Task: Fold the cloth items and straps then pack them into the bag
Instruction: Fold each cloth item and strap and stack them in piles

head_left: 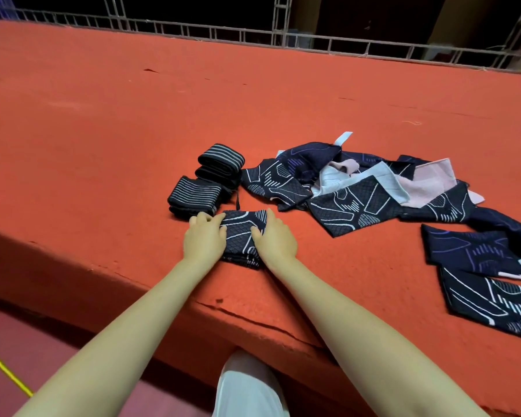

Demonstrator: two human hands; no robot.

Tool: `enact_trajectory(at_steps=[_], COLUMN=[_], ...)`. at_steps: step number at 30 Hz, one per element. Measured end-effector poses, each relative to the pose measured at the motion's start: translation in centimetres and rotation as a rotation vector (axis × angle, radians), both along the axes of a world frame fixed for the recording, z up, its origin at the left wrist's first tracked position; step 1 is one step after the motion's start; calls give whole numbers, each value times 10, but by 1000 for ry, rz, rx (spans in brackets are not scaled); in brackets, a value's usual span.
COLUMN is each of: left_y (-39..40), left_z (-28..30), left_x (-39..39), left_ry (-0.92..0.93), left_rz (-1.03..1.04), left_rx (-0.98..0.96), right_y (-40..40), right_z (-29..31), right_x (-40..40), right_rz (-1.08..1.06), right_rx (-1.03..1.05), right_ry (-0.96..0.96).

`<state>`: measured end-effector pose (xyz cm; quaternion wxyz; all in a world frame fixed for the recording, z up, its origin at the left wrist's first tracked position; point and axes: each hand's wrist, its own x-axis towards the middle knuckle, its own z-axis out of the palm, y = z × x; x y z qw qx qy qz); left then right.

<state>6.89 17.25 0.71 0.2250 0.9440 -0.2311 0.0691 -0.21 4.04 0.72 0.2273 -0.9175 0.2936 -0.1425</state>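
A folded dark cloth with white line patterns lies near the red table's front edge. My left hand rests on its left side and my right hand on its right side, fingers curled over the fabric. Just behind sit two folded black straps with grey stripes. To the right lies a loose heap of dark patterned cloth pieces with pale pink and light blue linings. More flat cloth pieces lie at the far right. No bag is visible.
The red felt table stretches far back and left. A white metal railing runs along its far edge. The table's front edge is cracked. A white-clad knee shows below.
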Motion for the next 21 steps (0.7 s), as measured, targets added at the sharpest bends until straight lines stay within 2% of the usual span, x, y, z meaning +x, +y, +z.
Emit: enact_trajectory(at_steps=[3, 5, 8, 11, 14, 17, 21], left_y=[-3, -5, -18, -47, -84, -123, -172], left_z=[10, 17, 30, 41, 49, 49, 39], left_x=[-10, -19, -41, -71, -109, -150, -202], left_ry=[-124, -157, -116, 18, 157, 300, 465], left_rz=[-36, -69, -155, -261, -346, -423, -516], left_rx=[18, -40, -186, -341, -421, -362, -299], right_y=[-7, -15, -33, -62, -102, -147, -200], right_z=[-3, -3, -9, -15, -3, 16, 32], right_x=[-4, -13, -42, -83, -129, -185, -272], right_rz=[27, 60, 52, -21, -125, -190, -272], right_rx=[101, 241, 420, 528, 533, 481, 275], right_ry=[-22, -118, -260, -357, -435, -497, -461])
